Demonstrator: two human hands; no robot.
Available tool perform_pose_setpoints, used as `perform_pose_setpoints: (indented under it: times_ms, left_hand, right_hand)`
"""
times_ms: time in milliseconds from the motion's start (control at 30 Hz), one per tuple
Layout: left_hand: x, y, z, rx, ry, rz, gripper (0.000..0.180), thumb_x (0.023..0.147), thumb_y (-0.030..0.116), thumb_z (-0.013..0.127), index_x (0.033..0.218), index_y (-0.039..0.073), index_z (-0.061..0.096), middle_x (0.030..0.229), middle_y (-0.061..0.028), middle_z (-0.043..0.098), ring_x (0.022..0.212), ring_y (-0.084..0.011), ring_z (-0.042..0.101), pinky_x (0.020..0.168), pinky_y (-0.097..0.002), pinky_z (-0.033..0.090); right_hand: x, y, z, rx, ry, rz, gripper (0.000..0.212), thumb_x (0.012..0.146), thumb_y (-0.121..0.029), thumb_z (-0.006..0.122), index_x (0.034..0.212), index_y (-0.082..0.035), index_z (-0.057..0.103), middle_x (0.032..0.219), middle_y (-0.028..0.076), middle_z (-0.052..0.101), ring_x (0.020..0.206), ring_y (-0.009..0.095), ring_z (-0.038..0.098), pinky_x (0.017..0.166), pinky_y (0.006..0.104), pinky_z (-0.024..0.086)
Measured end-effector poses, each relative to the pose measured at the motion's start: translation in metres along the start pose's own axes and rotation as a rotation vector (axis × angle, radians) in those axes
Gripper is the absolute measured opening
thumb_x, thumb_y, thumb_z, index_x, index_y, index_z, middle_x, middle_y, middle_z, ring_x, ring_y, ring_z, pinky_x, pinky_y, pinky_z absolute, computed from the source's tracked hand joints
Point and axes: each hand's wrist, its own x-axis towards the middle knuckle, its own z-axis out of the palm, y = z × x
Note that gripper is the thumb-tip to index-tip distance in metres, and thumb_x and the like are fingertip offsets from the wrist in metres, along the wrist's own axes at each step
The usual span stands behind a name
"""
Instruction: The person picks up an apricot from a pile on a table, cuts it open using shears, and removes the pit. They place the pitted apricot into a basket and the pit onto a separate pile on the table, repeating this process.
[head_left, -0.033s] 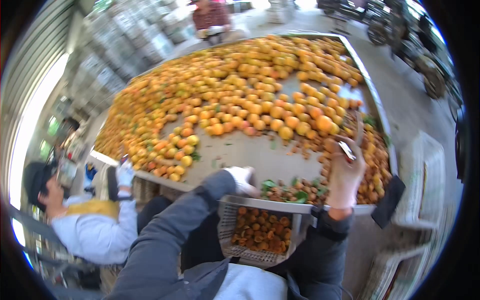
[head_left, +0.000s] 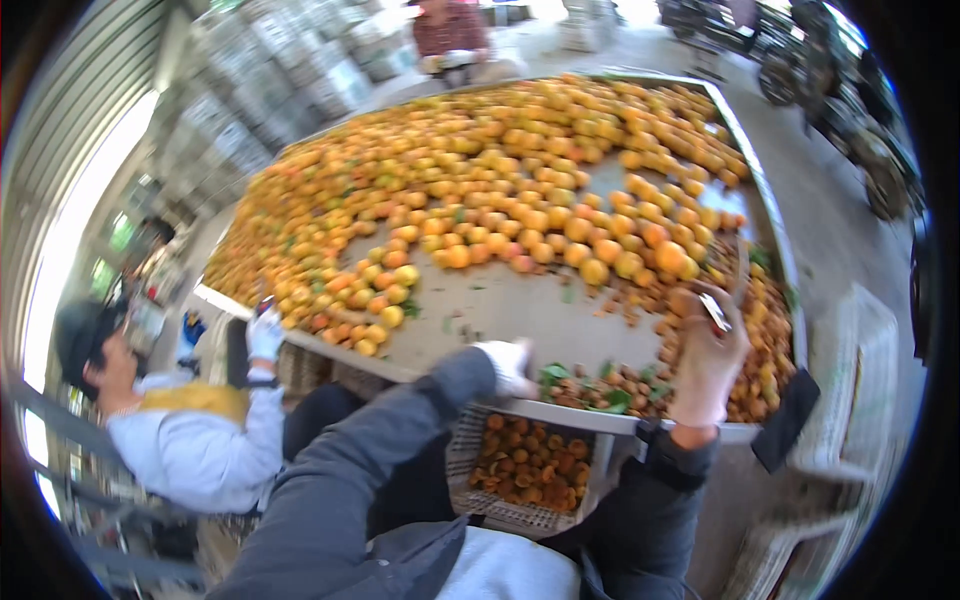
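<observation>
Over the near right part of a wide metal-topped table (head_left: 450, 307), my bare right hand (head_left: 708, 355) is closed around a small silvery metal tool (head_left: 714, 313); the tool's exact kind is unclear. Brown fruit pits (head_left: 752, 388) lie heaped about this hand. In a white glove, my left hand (head_left: 508, 368) is low at the table's near edge, its fingers blurred, and whether they hold anything does not show. Apricots (head_left: 520, 215), orange and yellow, are spread in a thick layer beyond both hands. Green leaves (head_left: 612, 398) and more pits lie between my hands.
Below the edge stands a plastic crate (head_left: 462, 470) of split apricots (head_left: 530, 462). A co-worker (head_left: 190, 440) sits at the left, one gloved hand (head_left: 265, 335) by the fruit. Pale crates (head_left: 845, 390) stand at the right; motorbikes (head_left: 850, 130) are parked beyond. A black flap (head_left: 785, 420) hangs at the corner.
The view has turned slightly, so the table, the fruit and the co-worker appear a little farther right. Both my hands stay in nearly the same places over the table.
</observation>
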Motion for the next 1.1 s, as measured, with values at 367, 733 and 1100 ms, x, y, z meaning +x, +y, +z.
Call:
perform_pose_setpoints:
  times_ms: [367,733,1100]
  left_hand:
    - [-0.014,0.106,0.022,-0.274,0.182,0.388,0.059,0.079,0.027,0.065,0.134,0.016,0.048,0.104,-0.0222,0.062,0.104,-0.0387,0.060,0.088,-0.0417,0.049]
    - [-0.016,-0.021,-0.035,-0.671,0.379,0.168,0.040,0.088,0.024,0.061,0.124,0.007,0.061,0.115,-0.0170,0.066,0.107,-0.0215,0.064,0.095,-0.0309,0.047]
    - [0.111,-0.068,-0.103,-0.015,0.631,-0.035,0.023,0.090,0.020,0.051,0.107,0.015,0.065,0.111,-0.0130,0.063,0.102,-0.0331,0.062,0.088,-0.0417,0.049]
  right_hand:
    - [0.002,0.003,0.026,0.125,-0.017,0.165,0.021,0.091,-0.009,0.058,0.111,-0.001,0.062,0.069,-0.002,0.055,0.042,0.002,0.039,0.036,0.0178,0.025]
    - [-0.005,-0.007,0.052,0.045,-0.031,0.168,0.016,0.090,-0.004,0.058,0.105,-0.001,0.063,0.064,-0.003,0.050,0.044,0.002,0.039,0.038,0.0188,0.027]
    - [-0.006,0.009,0.083,-0.103,-0.075,-0.123,0.017,0.085,0.006,0.058,0.098,-0.001,0.066,0.076,-0.001,0.060,0.063,0.007,0.056,0.056,0.0197,0.042]
